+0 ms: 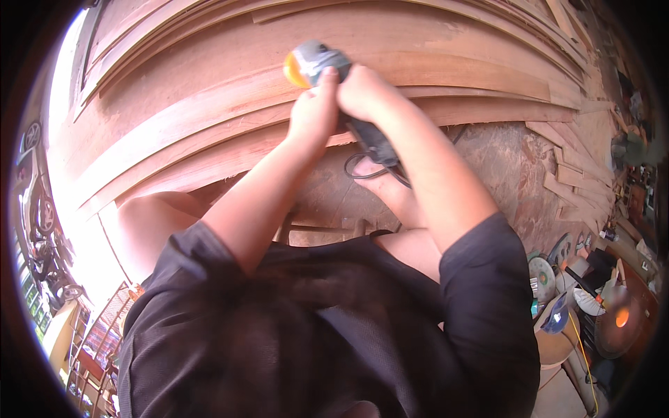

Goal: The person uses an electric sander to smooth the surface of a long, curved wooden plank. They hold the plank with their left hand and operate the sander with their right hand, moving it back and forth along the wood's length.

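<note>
Both hands hold an angle grinder [322,57] with a grey head and a dark body. A yellow-orange disc [294,71] shows at the head's left side. My left hand [313,115] is closed at the head end, its thumb pointing up along the tool. Around the body, just behind the head, my right hand [364,90] is wrapped. The grinder sits over long curved wooden boards [446,70]; whether the disc touches wood I cannot tell. From the tool's rear end, a dark cord [355,171] loops near my bare foot [387,184].
Several wood offcuts [578,177] lie on the floor to the right. Nearer, at the lower right, are round discs [542,275] and assorted tools. A metal rack [97,334] stands at the lower left, and motorbikes [38,188] are at the far left.
</note>
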### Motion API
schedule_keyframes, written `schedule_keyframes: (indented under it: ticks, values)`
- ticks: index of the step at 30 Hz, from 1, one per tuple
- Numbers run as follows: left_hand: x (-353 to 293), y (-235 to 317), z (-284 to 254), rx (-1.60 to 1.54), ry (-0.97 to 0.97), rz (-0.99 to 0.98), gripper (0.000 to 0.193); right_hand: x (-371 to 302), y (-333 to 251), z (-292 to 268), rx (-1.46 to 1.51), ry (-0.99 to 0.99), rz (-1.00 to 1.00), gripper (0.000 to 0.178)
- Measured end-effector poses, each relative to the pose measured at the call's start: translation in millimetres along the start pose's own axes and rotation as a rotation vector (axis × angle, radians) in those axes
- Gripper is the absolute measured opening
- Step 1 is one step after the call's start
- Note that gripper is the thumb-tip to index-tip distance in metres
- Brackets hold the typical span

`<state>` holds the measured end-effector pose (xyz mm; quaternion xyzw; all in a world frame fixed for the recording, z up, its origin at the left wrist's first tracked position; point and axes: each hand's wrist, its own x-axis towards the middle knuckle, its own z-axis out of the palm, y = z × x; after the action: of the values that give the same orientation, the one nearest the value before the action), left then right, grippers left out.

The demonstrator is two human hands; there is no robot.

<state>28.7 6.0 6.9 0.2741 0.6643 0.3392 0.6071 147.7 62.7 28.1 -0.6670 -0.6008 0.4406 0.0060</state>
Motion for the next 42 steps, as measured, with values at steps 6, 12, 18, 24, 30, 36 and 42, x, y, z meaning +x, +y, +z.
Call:
schedule_keyframes:
  ticks: [6,12,18,24,30,36,42]
  values:
    - [50,4,134,0.279,-0.346,0.049,0.076,1,130,-76,0.24,0.208,0.155,0.059]
    - [55,32,189,0.454,-0.596,0.072,0.08,-14,158,-98,0.677,0.294,0.332,0.039]
    - [48,1,104,0.232,-0.425,0.003,0.08,7,126,-49,0.332,0.206,0.175,0.055]
    - [6,-12,3,-0.165,0.056,-0.049,0.078,-1,-15,1,-0.02,-0.048,0.067,0.058]
    - [25,-17,41,-0.038,-0.054,0.008,0.084,14,39,-22,0.007,-0.018,0.024,0.05]
    - [47,2,165,0.276,-0.345,0.075,0.076,3,158,-92,0.204,0.217,0.135,0.062]
    - [37,28,181,0.434,-0.583,0.008,0.077,-12,183,-89,0.632,0.361,0.335,0.055]
